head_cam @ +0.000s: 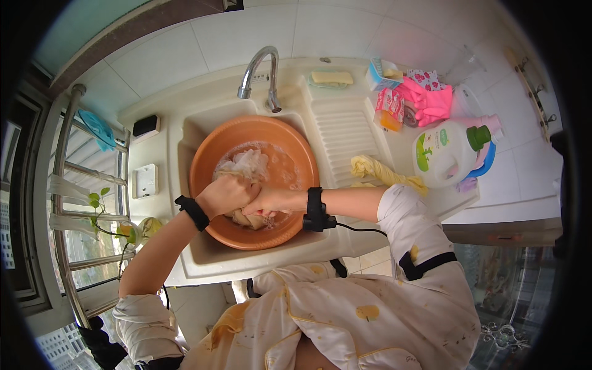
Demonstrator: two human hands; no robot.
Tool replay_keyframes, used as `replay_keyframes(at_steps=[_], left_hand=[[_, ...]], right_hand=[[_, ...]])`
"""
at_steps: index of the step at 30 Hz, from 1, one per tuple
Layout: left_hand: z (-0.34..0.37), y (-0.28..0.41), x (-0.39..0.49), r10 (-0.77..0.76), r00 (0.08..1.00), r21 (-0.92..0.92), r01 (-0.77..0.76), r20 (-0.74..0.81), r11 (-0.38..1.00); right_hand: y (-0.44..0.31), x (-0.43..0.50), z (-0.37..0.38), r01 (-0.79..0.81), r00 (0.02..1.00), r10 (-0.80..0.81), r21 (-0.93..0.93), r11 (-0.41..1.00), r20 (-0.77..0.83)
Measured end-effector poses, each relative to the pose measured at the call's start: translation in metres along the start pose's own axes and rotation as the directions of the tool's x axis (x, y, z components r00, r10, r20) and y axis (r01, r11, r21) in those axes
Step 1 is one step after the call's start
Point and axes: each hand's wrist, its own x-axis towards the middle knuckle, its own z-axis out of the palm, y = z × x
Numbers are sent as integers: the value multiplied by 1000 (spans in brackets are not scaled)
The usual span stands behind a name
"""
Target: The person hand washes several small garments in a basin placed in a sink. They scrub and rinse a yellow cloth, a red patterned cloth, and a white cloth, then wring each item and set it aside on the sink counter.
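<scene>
An orange plastic basin [296, 152] with sudsy water stands in the sink. Over its lower left part, my left hand [231, 193] is closed on a wet, whitish cloth [247, 164], whose bunched upper end sticks out beyond the knuckles. My right hand [273, 201] presses close against the left one, its fingers curled on the same cloth. A tan part of the cloth [249, 219] hangs below both hands near the water. Where the fingers meet, the cloth is hidden.
A chrome faucet [273, 74] arches behind the basin. At right are a ribbed washboard [344, 134], a twisted yellow cloth [384, 173], a detergent bottle [439, 152], pink rubber gloves [434, 101] and a soap bar [331, 77]. A black-topped brush [146, 126] lies at left.
</scene>
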Motion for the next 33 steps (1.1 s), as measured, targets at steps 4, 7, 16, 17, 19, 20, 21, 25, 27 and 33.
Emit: replay_keyframes(at_steps=[4,7,16,17,19,20,21,25,27,33], left_hand=[[45,-7,17,-155,969,-83,173,193,981],[71,-7,25,-220,934,-87,253,280,964],[102,-11,27,-572,808,-595,531,141,603],[109,-8,25,-635,772,-686,481,35,547],[130,-3,17,-784,569,-661,692,249,292],[145,2,15,-858,484,-581,753,173,308],[160,7,12,-914,401,-502,805,68,316],[217,2,-4,-967,253,-438,873,25,217],[232,-3,-10,-958,280,-411,881,55,234],[220,-7,-13,-684,464,-504,848,562,162]], right_hand=[[44,47,-22,268,885,-333,-231,935,-325],[64,70,-33,372,783,-489,-342,863,-383],[23,19,-56,-116,651,-682,-931,346,-334],[16,-3,-65,-163,707,-575,-886,434,-412],[7,-61,-85,-115,542,-675,-840,530,-500],[5,-94,-95,-176,438,-700,-817,549,-564],[6,-128,-103,-231,306,-743,-803,549,-596],[11,-216,-109,-530,216,-610,-616,583,-763],[6,-222,-103,-678,263,-773,-681,277,-577],[18,-65,-69,215,642,-554,-569,793,-529]])
